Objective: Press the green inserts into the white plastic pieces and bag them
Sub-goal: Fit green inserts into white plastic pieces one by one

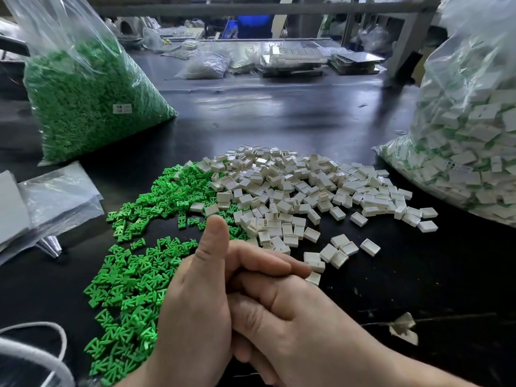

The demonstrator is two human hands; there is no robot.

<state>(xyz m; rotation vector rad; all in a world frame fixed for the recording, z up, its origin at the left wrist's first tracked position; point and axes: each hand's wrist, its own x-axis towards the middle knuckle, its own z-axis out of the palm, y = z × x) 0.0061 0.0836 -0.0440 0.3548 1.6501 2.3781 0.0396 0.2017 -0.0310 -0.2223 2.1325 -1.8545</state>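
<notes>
- Bags: right bag (pixel 469 152) of white-and-green parts and left bag (pixel 83 101) of green stock, both cut off by the frame.
- Piles on the table (pixel 279 113): pieces (pixel 293 188) meet inserts (pixel 134 277) just ahead of the hands.
- Left hand (pixel 201 297) and right hand (pixel 284 317) clasp together; any part gripped between them is hidden, so I cannot tell.
- Best pressed square, with even force, until flush.
</notes>
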